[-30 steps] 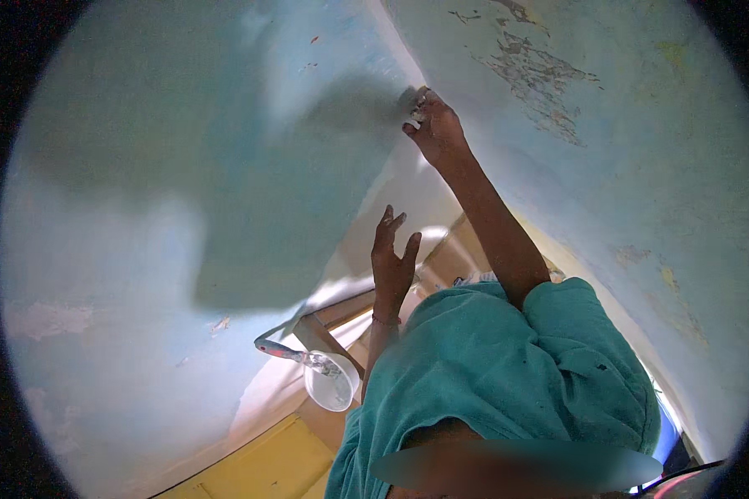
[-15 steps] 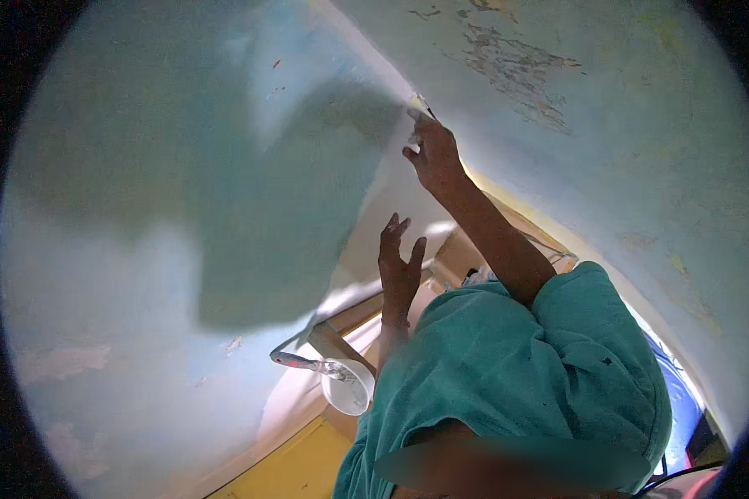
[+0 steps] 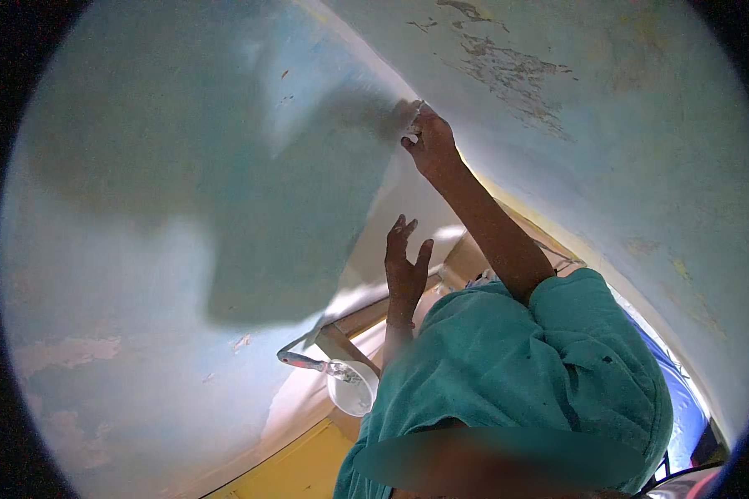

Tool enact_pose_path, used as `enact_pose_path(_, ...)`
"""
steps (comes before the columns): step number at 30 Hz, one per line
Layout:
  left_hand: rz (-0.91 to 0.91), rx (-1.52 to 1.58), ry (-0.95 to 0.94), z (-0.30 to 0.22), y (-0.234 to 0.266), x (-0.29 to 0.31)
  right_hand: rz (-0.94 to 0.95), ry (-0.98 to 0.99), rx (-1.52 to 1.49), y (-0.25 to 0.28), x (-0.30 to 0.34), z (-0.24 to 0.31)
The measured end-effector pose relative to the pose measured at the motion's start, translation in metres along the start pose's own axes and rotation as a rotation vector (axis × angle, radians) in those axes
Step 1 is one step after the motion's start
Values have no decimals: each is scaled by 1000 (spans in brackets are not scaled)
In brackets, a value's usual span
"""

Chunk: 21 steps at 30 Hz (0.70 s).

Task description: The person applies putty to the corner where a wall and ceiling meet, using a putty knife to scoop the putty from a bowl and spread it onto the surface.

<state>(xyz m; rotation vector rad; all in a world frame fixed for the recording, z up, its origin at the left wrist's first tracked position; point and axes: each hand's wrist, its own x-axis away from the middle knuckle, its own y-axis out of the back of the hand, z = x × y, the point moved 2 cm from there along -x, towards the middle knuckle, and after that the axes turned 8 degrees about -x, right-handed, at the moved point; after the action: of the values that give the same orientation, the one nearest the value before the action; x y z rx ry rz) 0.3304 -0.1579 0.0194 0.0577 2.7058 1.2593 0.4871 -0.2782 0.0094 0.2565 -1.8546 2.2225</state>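
My right hand [image 3: 433, 143] is raised to the seam between the wall and the sloping ceiling, fingertips pressed at a pale smear on that joint. Its fingers are bent and the thumb stands apart, with light showing through the gap; no tool is visible in it. Lower and to the left, my left hand [image 3: 407, 270] is held up with spread fingers and thumb, holding nothing. Whitish residue marks its fingertips. Below it stands a white tub [image 3: 351, 401] with pale paste inside. A putty knife [image 3: 302, 361] lies across the tub's rim, its handle sticking out left.
A worn pale-blue wall [image 3: 141, 274] with peeled patches fills the left. The ceiling [image 3: 641, 166] slopes down on the right, its paint flaking near the top. Wooden framing [image 3: 354, 321] and a yellow surface [image 3: 291, 466] are below; blue fabric [image 3: 681, 399] hangs at lower right.
My right fingertips have moved slightly up along the seam, and the hand has turned a little. My left hand stays raised and spread. The view has shifted slightly.
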Motion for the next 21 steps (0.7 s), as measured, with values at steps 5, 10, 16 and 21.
enact_pose_path(5,-13,35,-3,0,0,2,187,329,317,-18,3,5)
enact_pose_path(10,-24,2,14,3,2,2,344,299,383,-39,20,16)
enact_pose_path(16,-33,20,4,6,1,5,-28,72,26,-13,24,16)
enact_pose_path(21,10,-42,-37,3,-4,5,12,446,433,22,6,2)
